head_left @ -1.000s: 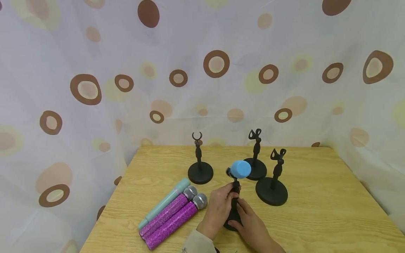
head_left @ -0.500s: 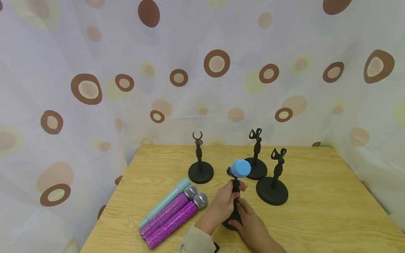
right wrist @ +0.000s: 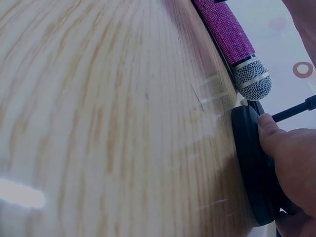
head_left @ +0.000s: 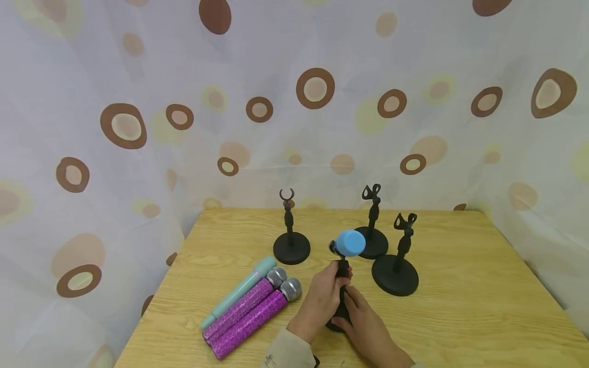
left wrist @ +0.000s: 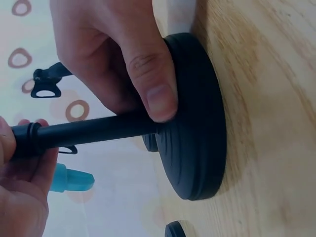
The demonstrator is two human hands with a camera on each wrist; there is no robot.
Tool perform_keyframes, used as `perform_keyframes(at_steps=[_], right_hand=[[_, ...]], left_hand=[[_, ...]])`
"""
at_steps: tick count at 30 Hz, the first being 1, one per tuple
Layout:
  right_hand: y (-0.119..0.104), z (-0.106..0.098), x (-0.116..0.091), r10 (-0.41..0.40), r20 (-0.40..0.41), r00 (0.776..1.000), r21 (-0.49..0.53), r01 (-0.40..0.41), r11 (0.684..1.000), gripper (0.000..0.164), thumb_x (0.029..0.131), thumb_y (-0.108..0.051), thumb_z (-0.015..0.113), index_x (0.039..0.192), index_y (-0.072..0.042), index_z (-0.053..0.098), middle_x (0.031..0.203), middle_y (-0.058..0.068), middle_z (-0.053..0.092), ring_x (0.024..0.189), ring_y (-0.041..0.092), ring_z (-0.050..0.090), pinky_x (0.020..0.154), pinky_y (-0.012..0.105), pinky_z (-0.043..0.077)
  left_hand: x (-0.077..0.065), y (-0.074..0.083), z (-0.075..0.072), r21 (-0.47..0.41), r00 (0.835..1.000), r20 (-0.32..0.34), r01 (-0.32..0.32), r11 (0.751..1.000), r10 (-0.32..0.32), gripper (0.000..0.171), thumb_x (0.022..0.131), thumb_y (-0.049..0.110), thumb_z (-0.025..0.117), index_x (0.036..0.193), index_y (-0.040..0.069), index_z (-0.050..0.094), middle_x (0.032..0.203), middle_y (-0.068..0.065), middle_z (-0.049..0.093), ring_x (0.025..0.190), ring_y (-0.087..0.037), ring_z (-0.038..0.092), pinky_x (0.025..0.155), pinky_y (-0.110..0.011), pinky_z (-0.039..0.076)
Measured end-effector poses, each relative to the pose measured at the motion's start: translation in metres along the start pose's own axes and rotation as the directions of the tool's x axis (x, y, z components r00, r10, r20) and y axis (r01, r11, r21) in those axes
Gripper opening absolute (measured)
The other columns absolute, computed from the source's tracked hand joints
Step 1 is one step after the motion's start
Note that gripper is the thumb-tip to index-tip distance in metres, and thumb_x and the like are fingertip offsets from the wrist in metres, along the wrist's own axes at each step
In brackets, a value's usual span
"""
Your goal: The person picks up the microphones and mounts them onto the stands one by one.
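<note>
A black microphone stand (head_left: 342, 268) with a round base (left wrist: 200, 133) stands in front of me. My left hand (head_left: 317, 301) grips the upper part of its pole, fingers wrapped round the collar in the left wrist view. Low on the same stand is my right hand (head_left: 368, 329), its thumb (left wrist: 162, 101) pressed on top of the base and its fingers curled behind the pole. A light blue rounded piece (head_left: 352, 243) sits in the clip at the top. In the right wrist view, the base (right wrist: 252, 163) rests at the table surface under the right hand.
Left of the hands lie a teal microphone (head_left: 239, 291) and two glittery purple microphones (head_left: 241, 309), (head_left: 253, 323) with silver mesh heads. Other black stands (head_left: 292, 249), (head_left: 375, 244), (head_left: 395, 276) stand farther back on the wooden table (head_left: 483, 306). A patterned curtain (head_left: 276, 51) hangs behind.
The left hand's fingers spread away from the pole half a second ago and are now closed round it again. The right hand stays on the base; the head view has shifted slightly.
</note>
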State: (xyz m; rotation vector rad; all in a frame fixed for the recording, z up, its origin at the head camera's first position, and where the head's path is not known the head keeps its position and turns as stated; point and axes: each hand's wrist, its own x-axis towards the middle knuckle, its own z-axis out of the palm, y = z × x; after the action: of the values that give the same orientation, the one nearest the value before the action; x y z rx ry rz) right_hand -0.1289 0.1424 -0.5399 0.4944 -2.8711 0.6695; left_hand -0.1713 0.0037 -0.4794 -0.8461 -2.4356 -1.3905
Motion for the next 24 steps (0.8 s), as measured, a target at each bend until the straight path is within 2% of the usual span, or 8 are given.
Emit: perform_keyframes(at_steps=[7, 10, 14, 17, 20, 21, 24], right_hand=[[0.0018, 0.0017, -0.0009, -0.029, -0.061, 0.998, -0.009, 0.028, 1.000, 0.065, 0.086, -0.033, 0.074, 0.135, 0.005, 0.054, 0.147, 0.017, 0.047, 0.131, 0.034, 0.053, 0.097, 0.042, 0.054], [0.0014, 0.0030, -0.0005, -0.028, -0.060, 0.998, -0.001, 0.028, 1.000, 0.068, 0.086, -0.034, 0.075, 0.138, 0.003, 0.053, 0.147, 0.016, 0.047, 0.131, 0.034, 0.053, 0.098, 0.042, 0.053], [-0.0001, 0.0049, 0.0003, -0.003, -0.021, 1.000, 0.041, 0.004, 0.999, 0.071, 0.087, -0.034, 0.074, 0.144, 0.000, 0.048, 0.151, 0.014, 0.043, 0.134, 0.032, 0.051, 0.100, 0.043, 0.052], [-0.0009, 0.0067, 0.0007, 0.015, -0.002, 1.000, 0.062, -0.015, 0.998, 0.072, 0.088, -0.035, 0.073, 0.145, -0.002, 0.046, 0.153, 0.013, 0.041, 0.136, 0.032, 0.049, 0.101, 0.043, 0.051], [-0.0003, 0.0073, -0.0001, 0.011, -0.016, 1.000, 0.051, -0.010, 0.999, 0.072, 0.087, -0.035, 0.074, 0.145, -0.001, 0.047, 0.153, 0.014, 0.042, 0.135, 0.032, 0.050, 0.101, 0.043, 0.051], [0.0004, 0.0072, -0.0002, 0.006, -0.023, 1.000, 0.045, -0.005, 0.999, 0.072, 0.087, -0.035, 0.074, 0.144, 0.000, 0.047, 0.153, 0.015, 0.042, 0.135, 0.033, 0.050, 0.101, 0.044, 0.051], [0.0020, 0.0059, -0.0004, -0.006, -0.054, 0.999, 0.033, 0.008, 0.999, 0.071, 0.086, -0.033, 0.075, 0.142, 0.002, 0.049, 0.150, 0.017, 0.045, 0.132, 0.034, 0.052, 0.099, 0.043, 0.052]], left_hand=[[-0.0024, -0.0022, 0.0033, 0.058, 0.996, -0.085, -0.031, 0.998, 0.036, 0.018, 0.098, 0.024, 0.058, 0.111, 0.011, 0.060, 0.104, -0.001, 0.070, 0.096, -0.009, 0.069, 0.083, -0.019, 0.056], [-0.0039, -0.0028, 0.0048, 0.080, 0.994, -0.107, -0.001, 0.997, 0.009, 0.024, 0.096, 0.031, 0.062, 0.111, 0.013, 0.061, 0.103, 0.000, 0.065, 0.094, -0.009, 0.067, 0.081, -0.023, 0.057], [-0.0042, -0.0005, 0.0050, 0.092, 0.992, -0.112, 0.073, 0.993, -0.063, 0.033, 0.092, 0.038, 0.064, 0.113, 0.013, 0.059, 0.099, 0.000, 0.053, 0.088, -0.007, 0.058, 0.082, -0.025, 0.056], [-0.0042, 0.0013, 0.0031, 0.054, 0.989, -0.074, 0.135, 0.989, -0.131, 0.042, 0.092, 0.046, 0.060, 0.116, 0.012, 0.059, 0.100, 0.001, 0.047, 0.090, -0.007, 0.054, 0.087, -0.027, 0.054], [-0.0054, 0.0006, 0.0008, -0.021, 0.988, -0.008, 0.154, 0.988, -0.154, 0.041, 0.097, 0.043, 0.055, 0.124, 0.013, 0.057, 0.113, 0.000, 0.052, 0.103, -0.011, 0.057, 0.095, -0.030, 0.052], [-0.0056, -0.0001, 0.0001, -0.067, 0.988, 0.020, 0.153, 0.986, -0.152, 0.037, 0.100, 0.038, 0.054, 0.128, 0.014, 0.056, 0.119, 0.000, 0.054, 0.110, -0.013, 0.059, 0.098, -0.031, 0.051], [-0.0049, -0.0023, -0.0017, -0.150, 0.993, 0.071, 0.099, 0.984, -0.089, 0.029, 0.105, 0.019, 0.047, 0.133, 0.012, 0.053, 0.135, -0.004, 0.059, 0.127, -0.017, 0.057, 0.106, -0.033, 0.049]])
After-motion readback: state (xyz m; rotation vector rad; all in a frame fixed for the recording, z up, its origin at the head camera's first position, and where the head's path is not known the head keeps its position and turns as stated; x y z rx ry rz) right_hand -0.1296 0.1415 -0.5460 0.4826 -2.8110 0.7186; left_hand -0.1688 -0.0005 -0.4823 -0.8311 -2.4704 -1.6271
